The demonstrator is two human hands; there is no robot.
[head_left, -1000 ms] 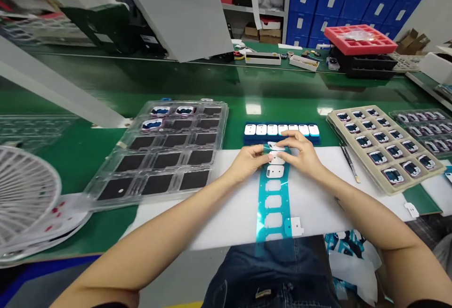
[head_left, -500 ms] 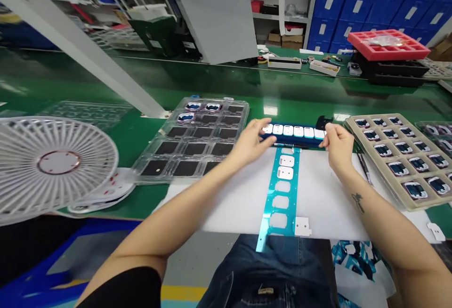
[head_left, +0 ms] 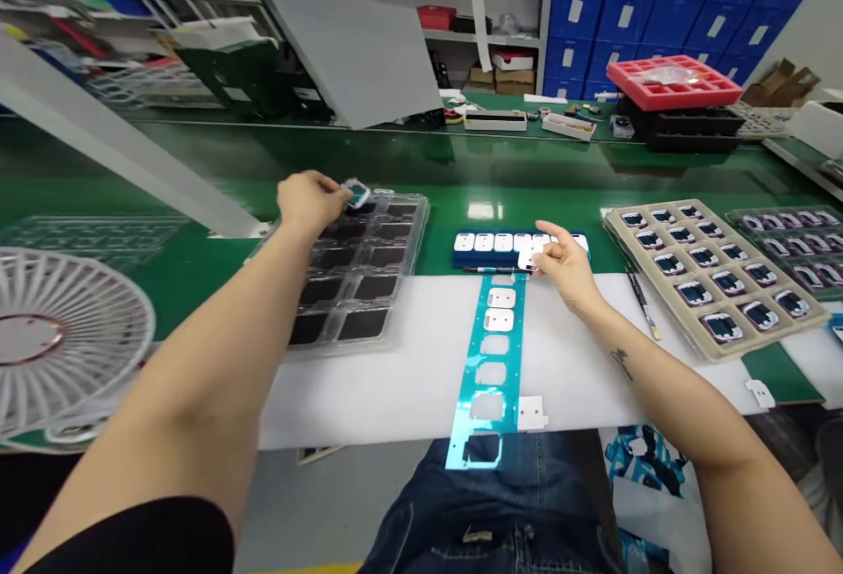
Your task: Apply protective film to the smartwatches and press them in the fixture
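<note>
My left hand (head_left: 311,203) reaches over the far side of the clear plastic tray (head_left: 388,347) and pinches a small rounded-square part (head_left: 356,194) with a pale rim and dark teal face. Dark pads line the tray's compartments. In my right hand (head_left: 567,272), thumb and fingers close on a small white tab with holes (head_left: 529,258), its index finger raised. That tab is in front of a dark blue block (head_left: 459,255) bearing a row of white rounded pieces. Nearer me, a teal film strip (head_left: 467,394) with cut-outs and two white pieces lies on the white sheet (head_left: 414,381).
A beige tray (head_left: 715,258) of dark-faced parts stands at right, a brush (head_left: 643,304) beside it. White tabs lie near the strip (head_left: 532,413) and at the right edge (head_left: 760,393). A fan (head_left: 72,337) and a slanted white post (head_left: 145,144) occupy the left.
My left hand has moved from the blue block to the tray's far side and now holds a part. My right hand has shifted left and now holds a white tab. The view has turned right.
</note>
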